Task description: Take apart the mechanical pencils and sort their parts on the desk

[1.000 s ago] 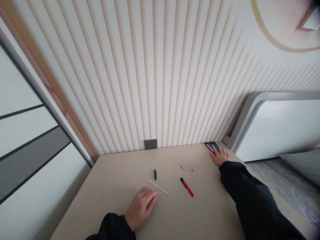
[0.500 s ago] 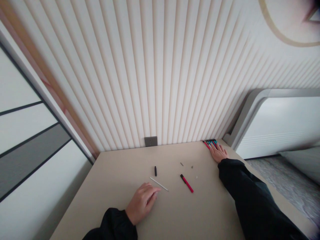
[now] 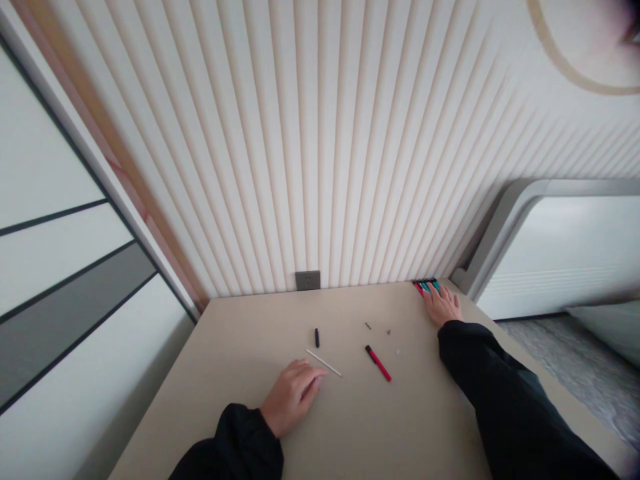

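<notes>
My left hand (image 3: 294,395) rests on the beige table (image 3: 235,373) with its fingers loosely curled and laid flat, fingertips just short of a thin white rod (image 3: 324,363). Nothing is in it. A small black cap (image 3: 317,337) lies beyond the rod. A red pen body with a black tip (image 3: 378,363) lies to the right. My right hand (image 3: 442,305) reaches to the far right corner, fingers stretched flat over a row of coloured pens (image 3: 425,286) against the wall.
Tiny loose parts (image 3: 378,329) lie between the cap and my right hand. A grey wall socket (image 3: 307,280) sits at the table's back edge under ribbed wall panels. A padded white headboard (image 3: 555,253) stands to the right, a panelled wardrobe (image 3: 55,293) to the left.
Only the view has shifted slightly. Both hands stay where they were, and the pen parts have not moved on the table.
</notes>
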